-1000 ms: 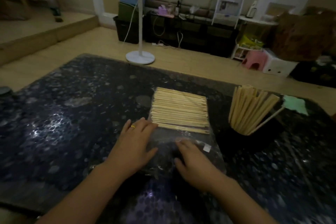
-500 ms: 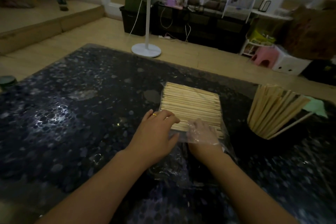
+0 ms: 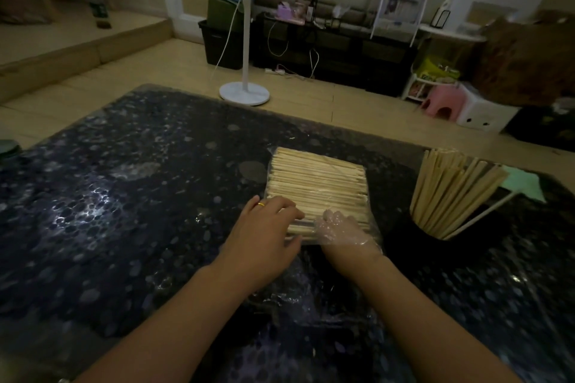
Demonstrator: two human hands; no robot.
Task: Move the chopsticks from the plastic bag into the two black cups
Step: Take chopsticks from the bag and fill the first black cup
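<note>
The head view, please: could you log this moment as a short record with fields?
surface: dark speckled table
plastic bag: lies flat, chopsticks stacked inside
left hand: outside the bag, fingers on its near end
right hand: inside the bag's mouth, under the film
black cup: right of the bag, already holding a bundle of chopsticks
second cup: not visible

No text, brand, number or sign can be read anywhere in the view. The yellow-green package on the low shelf at the far right carries some print, and the white wire rack holds papers with marks, but both are too small and blurred to read.
</note>
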